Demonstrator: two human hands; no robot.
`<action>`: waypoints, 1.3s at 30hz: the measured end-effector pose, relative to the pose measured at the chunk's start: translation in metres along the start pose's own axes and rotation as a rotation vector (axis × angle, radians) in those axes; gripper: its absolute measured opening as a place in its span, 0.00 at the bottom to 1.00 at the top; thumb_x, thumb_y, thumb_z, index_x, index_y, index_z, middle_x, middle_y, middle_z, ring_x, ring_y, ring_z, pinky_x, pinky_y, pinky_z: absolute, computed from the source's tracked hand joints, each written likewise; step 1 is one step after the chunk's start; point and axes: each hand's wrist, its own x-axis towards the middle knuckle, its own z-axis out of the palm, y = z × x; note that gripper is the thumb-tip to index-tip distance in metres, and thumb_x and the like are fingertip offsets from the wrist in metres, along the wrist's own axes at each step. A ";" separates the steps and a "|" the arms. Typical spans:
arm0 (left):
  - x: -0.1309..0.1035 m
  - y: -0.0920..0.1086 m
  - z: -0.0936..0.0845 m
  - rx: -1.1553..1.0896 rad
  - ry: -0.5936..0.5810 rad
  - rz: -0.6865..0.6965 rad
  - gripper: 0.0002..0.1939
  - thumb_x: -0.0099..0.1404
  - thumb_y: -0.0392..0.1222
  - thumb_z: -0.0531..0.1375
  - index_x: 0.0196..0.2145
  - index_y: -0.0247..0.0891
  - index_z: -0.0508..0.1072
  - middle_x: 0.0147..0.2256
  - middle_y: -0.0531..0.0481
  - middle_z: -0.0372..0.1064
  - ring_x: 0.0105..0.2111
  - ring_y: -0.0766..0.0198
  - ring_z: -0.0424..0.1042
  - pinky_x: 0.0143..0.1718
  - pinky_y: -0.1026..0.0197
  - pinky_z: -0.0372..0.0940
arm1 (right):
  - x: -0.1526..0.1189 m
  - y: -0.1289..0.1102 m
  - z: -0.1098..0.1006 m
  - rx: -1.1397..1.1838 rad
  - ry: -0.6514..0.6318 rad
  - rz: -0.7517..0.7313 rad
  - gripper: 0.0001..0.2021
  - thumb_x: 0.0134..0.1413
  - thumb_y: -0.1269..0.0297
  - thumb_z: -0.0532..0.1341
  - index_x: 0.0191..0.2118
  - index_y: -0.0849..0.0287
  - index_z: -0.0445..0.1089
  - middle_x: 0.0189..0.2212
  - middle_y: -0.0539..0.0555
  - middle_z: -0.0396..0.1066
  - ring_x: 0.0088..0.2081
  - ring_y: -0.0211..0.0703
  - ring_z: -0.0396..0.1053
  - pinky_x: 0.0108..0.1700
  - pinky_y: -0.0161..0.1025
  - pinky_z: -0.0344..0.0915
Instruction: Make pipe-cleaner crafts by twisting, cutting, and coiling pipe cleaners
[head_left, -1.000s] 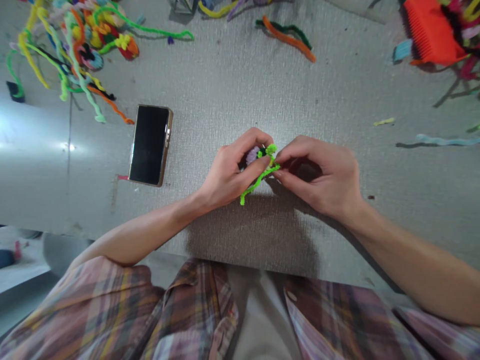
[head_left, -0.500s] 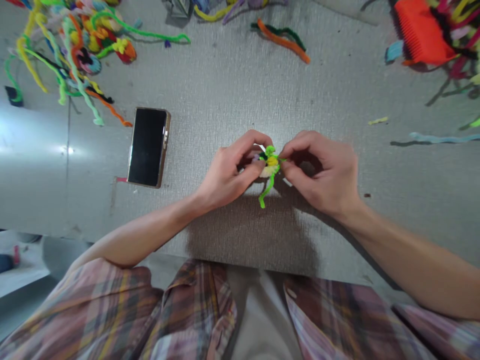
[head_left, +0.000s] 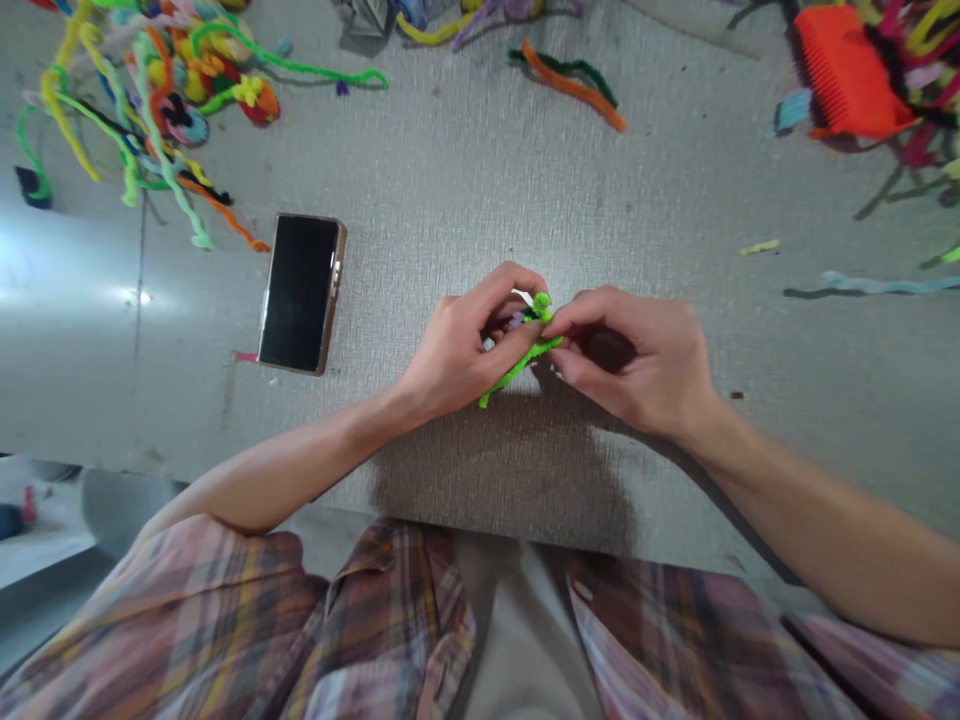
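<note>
Between thumb and fingers my left hand point(head_left: 487, 335) pinches a small pipe-cleaner figure, mostly hidden by the fingers; lilac and dark bits show inside the grip. A bright green pipe cleaner point(head_left: 516, 373) belongs to it, with a curled tip above my left thumb and a loose end slanting down to the left below it. My right hand point(head_left: 630, 350) meets it from the right, thumb and forefinger closed at the green strand. Both hands are just over the grey table point(head_left: 450, 160).
A dark-screened phone point(head_left: 300, 292) lies left of my hands. Colourful pipe cleaners point(head_left: 150, 110) are heaped at the far left. An orange pipe cleaner point(head_left: 574, 88) lies beside a dark green one at the back. An orange comb-like piece point(head_left: 847, 75) and a pale blue pipe cleaner point(head_left: 885, 285) are at right.
The green strand's loose end has swung left, from hanging down to slanting under my left thumb. My right hand has shifted slightly down and left. The yellow part is now hidden.
</note>
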 end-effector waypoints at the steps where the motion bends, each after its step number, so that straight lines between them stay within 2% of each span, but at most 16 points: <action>1: 0.000 0.000 -0.001 -0.011 -0.009 0.002 0.06 0.81 0.46 0.65 0.52 0.45 0.75 0.29 0.57 0.69 0.27 0.67 0.69 0.30 0.61 0.67 | 0.000 0.001 0.001 -0.008 0.002 0.000 0.02 0.66 0.62 0.73 0.41 0.49 0.82 0.30 0.48 0.78 0.28 0.41 0.70 0.31 0.41 0.67; 4: 0.001 0.000 -0.002 -0.033 -0.046 0.006 0.09 0.80 0.47 0.66 0.54 0.46 0.75 0.33 0.55 0.72 0.29 0.66 0.71 0.31 0.61 0.69 | 0.001 0.003 0.001 -0.023 0.042 0.000 0.02 0.66 0.63 0.73 0.41 0.49 0.81 0.30 0.48 0.77 0.28 0.41 0.70 0.32 0.42 0.66; 8: 0.001 0.000 -0.003 -0.048 -0.078 0.009 0.17 0.77 0.51 0.70 0.57 0.46 0.73 0.38 0.53 0.76 0.32 0.65 0.74 0.34 0.60 0.72 | 0.001 0.003 0.001 -0.027 0.093 0.008 0.07 0.67 0.59 0.74 0.38 0.50 0.79 0.29 0.49 0.77 0.28 0.42 0.69 0.32 0.42 0.66; 12: 0.000 -0.006 -0.004 -0.139 -0.105 0.017 0.25 0.79 0.64 0.66 0.61 0.47 0.70 0.39 0.50 0.78 0.33 0.63 0.77 0.35 0.59 0.73 | 0.001 0.005 0.001 -0.012 0.146 0.019 0.07 0.69 0.58 0.74 0.39 0.49 0.79 0.31 0.49 0.77 0.31 0.43 0.71 0.32 0.43 0.68; 15: 0.000 -0.010 -0.005 -0.229 -0.123 0.122 0.33 0.76 0.74 0.65 0.62 0.46 0.69 0.46 0.45 0.81 0.38 0.61 0.80 0.37 0.59 0.74 | 0.001 0.010 0.001 0.022 0.218 0.035 0.06 0.70 0.60 0.73 0.39 0.50 0.78 0.32 0.49 0.75 0.31 0.42 0.71 0.33 0.42 0.68; 16: 0.001 -0.009 -0.005 -0.231 -0.127 0.154 0.33 0.75 0.73 0.66 0.61 0.45 0.70 0.48 0.44 0.81 0.39 0.61 0.81 0.37 0.59 0.74 | 0.001 0.011 0.001 0.038 0.235 0.043 0.07 0.70 0.60 0.73 0.40 0.50 0.78 0.31 0.48 0.75 0.31 0.41 0.71 0.32 0.41 0.68; 18: 0.002 -0.007 -0.004 -0.173 -0.115 0.174 0.25 0.77 0.65 0.68 0.57 0.44 0.73 0.48 0.44 0.82 0.40 0.62 0.81 0.38 0.61 0.75 | 0.001 0.014 0.001 0.073 0.243 0.062 0.08 0.71 0.58 0.74 0.40 0.50 0.77 0.30 0.48 0.75 0.30 0.41 0.71 0.31 0.40 0.68; 20: 0.003 -0.003 -0.003 -0.098 -0.067 0.158 0.14 0.81 0.55 0.66 0.51 0.42 0.76 0.45 0.47 0.82 0.38 0.65 0.80 0.39 0.62 0.74 | 0.001 0.015 0.000 0.107 0.216 0.083 0.09 0.71 0.56 0.73 0.41 0.50 0.77 0.30 0.47 0.76 0.29 0.40 0.72 0.30 0.40 0.68; 22: 0.004 -0.001 -0.002 -0.059 -0.023 0.131 0.10 0.82 0.50 0.64 0.48 0.41 0.78 0.42 0.49 0.82 0.35 0.66 0.78 0.38 0.63 0.73 | 0.000 0.014 0.000 0.116 0.179 0.091 0.09 0.72 0.55 0.73 0.41 0.50 0.76 0.30 0.47 0.77 0.29 0.41 0.73 0.30 0.40 0.68; 26: 0.007 -0.001 -0.002 -0.042 -0.026 0.156 0.08 0.82 0.45 0.64 0.45 0.40 0.80 0.39 0.49 0.81 0.35 0.65 0.77 0.37 0.62 0.70 | -0.002 0.010 -0.002 0.070 0.132 0.033 0.03 0.70 0.64 0.69 0.42 0.51 0.76 0.30 0.46 0.77 0.30 0.40 0.74 0.32 0.39 0.68; 29: 0.009 0.000 -0.003 -0.027 -0.035 0.208 0.10 0.82 0.42 0.62 0.40 0.40 0.78 0.36 0.50 0.77 0.35 0.65 0.74 0.38 0.61 0.68 | -0.004 0.009 -0.002 0.056 0.089 0.000 0.05 0.68 0.69 0.65 0.45 0.51 0.76 0.32 0.46 0.78 0.30 0.39 0.75 0.33 0.39 0.69; 33: 0.010 0.002 -0.005 -0.021 -0.046 0.175 0.14 0.84 0.45 0.59 0.38 0.40 0.73 0.34 0.52 0.72 0.33 0.66 0.70 0.37 0.61 0.65 | -0.007 0.009 -0.001 0.022 0.064 -0.004 0.08 0.67 0.70 0.64 0.48 0.50 0.73 0.33 0.46 0.79 0.32 0.40 0.78 0.34 0.39 0.71; 39: 0.007 -0.002 -0.003 -0.024 -0.057 0.139 0.15 0.85 0.48 0.58 0.40 0.40 0.74 0.35 0.51 0.74 0.32 0.66 0.70 0.36 0.61 0.65 | -0.006 0.009 0.002 0.028 0.045 0.014 0.07 0.66 0.70 0.64 0.45 0.50 0.70 0.32 0.45 0.80 0.31 0.40 0.78 0.35 0.40 0.72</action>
